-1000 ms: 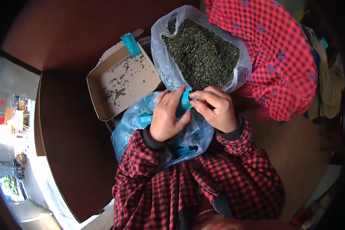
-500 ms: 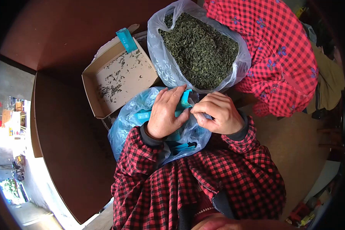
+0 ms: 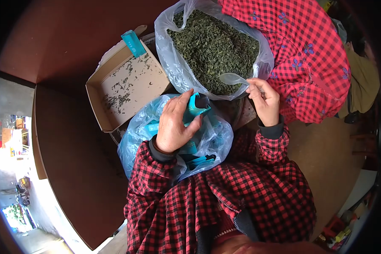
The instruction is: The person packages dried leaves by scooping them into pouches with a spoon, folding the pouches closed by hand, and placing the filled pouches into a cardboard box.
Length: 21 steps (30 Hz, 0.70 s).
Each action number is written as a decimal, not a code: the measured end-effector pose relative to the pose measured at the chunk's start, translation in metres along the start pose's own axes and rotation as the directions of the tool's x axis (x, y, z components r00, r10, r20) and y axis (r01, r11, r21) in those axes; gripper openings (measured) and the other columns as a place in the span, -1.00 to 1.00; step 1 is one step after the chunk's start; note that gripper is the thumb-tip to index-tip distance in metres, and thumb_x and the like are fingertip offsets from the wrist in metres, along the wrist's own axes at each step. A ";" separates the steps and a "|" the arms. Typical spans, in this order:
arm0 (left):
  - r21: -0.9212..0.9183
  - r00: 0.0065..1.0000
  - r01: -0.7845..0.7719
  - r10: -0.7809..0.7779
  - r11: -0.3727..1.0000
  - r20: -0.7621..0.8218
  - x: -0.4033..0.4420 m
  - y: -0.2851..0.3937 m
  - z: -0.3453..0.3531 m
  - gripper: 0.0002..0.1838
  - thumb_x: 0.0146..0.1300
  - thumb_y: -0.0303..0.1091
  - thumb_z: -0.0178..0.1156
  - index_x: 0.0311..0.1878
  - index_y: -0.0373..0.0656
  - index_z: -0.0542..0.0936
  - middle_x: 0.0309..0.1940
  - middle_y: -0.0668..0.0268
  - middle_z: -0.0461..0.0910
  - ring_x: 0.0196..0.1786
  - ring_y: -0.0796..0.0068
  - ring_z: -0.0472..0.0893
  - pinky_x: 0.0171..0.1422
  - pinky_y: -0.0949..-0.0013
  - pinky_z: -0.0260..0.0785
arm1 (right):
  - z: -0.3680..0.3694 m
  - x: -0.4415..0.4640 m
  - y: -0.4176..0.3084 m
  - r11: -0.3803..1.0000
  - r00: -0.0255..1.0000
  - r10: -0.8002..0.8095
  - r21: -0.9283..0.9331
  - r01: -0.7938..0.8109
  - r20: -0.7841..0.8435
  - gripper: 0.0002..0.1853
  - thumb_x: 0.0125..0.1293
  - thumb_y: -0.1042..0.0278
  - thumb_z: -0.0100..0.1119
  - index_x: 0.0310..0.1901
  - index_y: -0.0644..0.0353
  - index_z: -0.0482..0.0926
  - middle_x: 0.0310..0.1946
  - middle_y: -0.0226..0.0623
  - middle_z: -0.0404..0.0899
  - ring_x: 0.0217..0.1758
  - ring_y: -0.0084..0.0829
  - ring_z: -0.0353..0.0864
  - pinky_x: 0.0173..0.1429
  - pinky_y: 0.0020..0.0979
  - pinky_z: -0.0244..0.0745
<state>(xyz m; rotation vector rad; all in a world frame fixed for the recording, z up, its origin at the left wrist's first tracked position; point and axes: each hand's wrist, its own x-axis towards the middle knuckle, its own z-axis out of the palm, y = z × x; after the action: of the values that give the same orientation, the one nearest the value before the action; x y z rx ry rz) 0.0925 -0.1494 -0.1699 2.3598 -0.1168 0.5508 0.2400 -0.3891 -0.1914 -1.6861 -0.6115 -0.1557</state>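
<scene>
Left fingers [image 3: 183,101] grip an open pouch [image 3: 192,111] above the blue bag [image 3: 133,137]; right fingers [image 3: 259,84] pinch a spoon [image 3: 232,78] over the leaves [image 3: 218,48]. Carton [image 3: 99,103], packet [image 3: 133,44] across its rim, stands left; checked cloth [image 3: 302,80] crowds the leaf bag's [image 3: 169,63] right side.

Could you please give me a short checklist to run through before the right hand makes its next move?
1. Pouch held in the left hand: ok.
2. Pouch mouth open: ok.
3. Spoon held by its handle in the right hand: ok.
4. Clear bag open, with leaves exposed: ok.
5. Spoon touching the leaves: cannot tell; its bowl shows against them, near the bag's rim.
6. Box free of leaf bits: not ok; they lie scattered on its floor.
</scene>
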 end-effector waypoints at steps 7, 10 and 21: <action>-0.019 0.998 0.052 -0.053 0.998 -0.037 0.001 -0.002 0.001 -0.29 0.10 -0.38 0.41 0.35 -0.28 0.44 0.10 0.00 0.62 0.18 0.01 0.60 0.32 0.17 0.38 | 0.003 -0.005 0.001 0.968 0.992 0.000 -0.249 0.032 0.125 -0.76 0.40 0.44 0.29 0.04 0.29 0.62 -0.21 -0.22 0.75 -0.14 -0.50 0.75 -0.12 -0.46 0.59; -0.020 0.998 0.044 -0.045 0.999 -0.048 0.002 -0.004 0.003 -0.29 0.09 -0.36 0.42 0.34 -0.30 0.44 0.08 -0.03 0.62 0.14 -0.04 0.59 0.29 0.12 0.39 | 0.003 -0.006 -0.007 0.970 0.972 0.063 -0.243 -0.006 0.227 -0.76 0.40 0.44 0.28 0.05 0.29 0.61 -0.19 -0.17 0.76 -0.11 -0.45 0.76 -0.09 -0.41 0.61; -0.059 0.993 0.075 -0.079 0.995 -0.082 0.000 -0.007 0.005 -0.29 0.09 -0.36 0.43 0.34 -0.30 0.45 0.08 -0.03 0.63 0.13 -0.03 0.61 0.28 0.13 0.41 | 0.000 -0.007 0.004 0.998 0.961 0.054 -0.048 -0.042 0.272 -0.83 0.45 0.43 0.22 -0.04 0.34 0.58 -0.32 -0.33 0.72 -0.27 -0.55 0.71 -0.15 -0.50 0.60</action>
<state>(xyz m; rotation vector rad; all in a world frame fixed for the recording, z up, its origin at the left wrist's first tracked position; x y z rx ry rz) 0.0962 -0.1476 -0.1776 2.2730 -0.0026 0.6014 0.2354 -0.3913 -0.1981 -1.7760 -0.7761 0.1024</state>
